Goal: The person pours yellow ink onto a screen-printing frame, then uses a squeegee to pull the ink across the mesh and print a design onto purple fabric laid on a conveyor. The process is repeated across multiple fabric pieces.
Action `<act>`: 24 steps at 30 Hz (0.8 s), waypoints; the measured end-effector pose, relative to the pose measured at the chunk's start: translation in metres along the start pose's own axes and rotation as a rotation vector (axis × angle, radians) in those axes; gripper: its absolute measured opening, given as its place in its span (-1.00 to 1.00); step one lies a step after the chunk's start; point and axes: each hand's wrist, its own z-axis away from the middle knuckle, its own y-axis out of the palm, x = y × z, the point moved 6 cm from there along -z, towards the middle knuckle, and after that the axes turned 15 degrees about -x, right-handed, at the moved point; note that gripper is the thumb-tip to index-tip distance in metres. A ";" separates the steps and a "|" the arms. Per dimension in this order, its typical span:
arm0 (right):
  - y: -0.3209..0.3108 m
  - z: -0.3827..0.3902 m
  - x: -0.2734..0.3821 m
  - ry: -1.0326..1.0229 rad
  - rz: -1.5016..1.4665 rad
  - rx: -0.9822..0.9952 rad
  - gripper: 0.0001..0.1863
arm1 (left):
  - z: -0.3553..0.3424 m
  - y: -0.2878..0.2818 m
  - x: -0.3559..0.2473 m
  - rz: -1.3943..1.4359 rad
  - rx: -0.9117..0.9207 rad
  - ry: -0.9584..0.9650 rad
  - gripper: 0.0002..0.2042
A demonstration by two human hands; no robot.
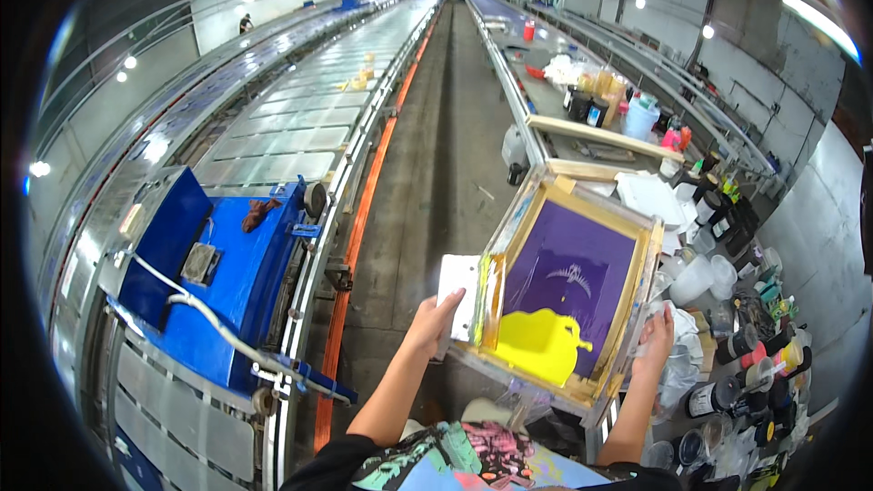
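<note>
A wooden-framed printing screen [582, 259] with purple mesh tilts in front of me. A pale curved design shows in its mesh, and a thick pool of bright yellow ink [538, 345] lies in its near left part. My left hand [433, 320] is closed on a squeegee [462, 295] with a white holder, its yellow-smeared edge over the frame's left side. My right hand [656, 335] is closed at the frame's right edge, fingers curled and partly hidden by the wood. Ink stains mark the frame's rails.
Long printing tables [300, 118] run away on the left, with a blue machine [227, 264] and a white hose [214, 323] close by. An orange rail [364, 191] edges the aisle. At right, tubs and bottles [714, 395] crowd the floor; a bench holds a light blue bucket [640, 118].
</note>
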 end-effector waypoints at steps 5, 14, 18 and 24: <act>0.103 -0.059 -0.058 0.025 -0.076 -0.060 -0.58 | -0.149 0.025 -0.052 -0.125 0.021 -0.029 -0.54; 0.435 -0.225 -0.176 0.049 -0.075 0.016 -0.63 | -0.441 0.091 -0.187 -0.078 -0.094 0.044 -0.51; 0.613 -0.267 -0.236 0.151 -0.079 0.149 -0.61 | -0.529 0.083 -0.259 0.031 -0.242 0.105 -0.55; 0.848 -0.289 -0.321 0.257 -0.011 0.434 -0.59 | -0.655 0.042 -0.304 0.186 -0.476 0.138 -0.55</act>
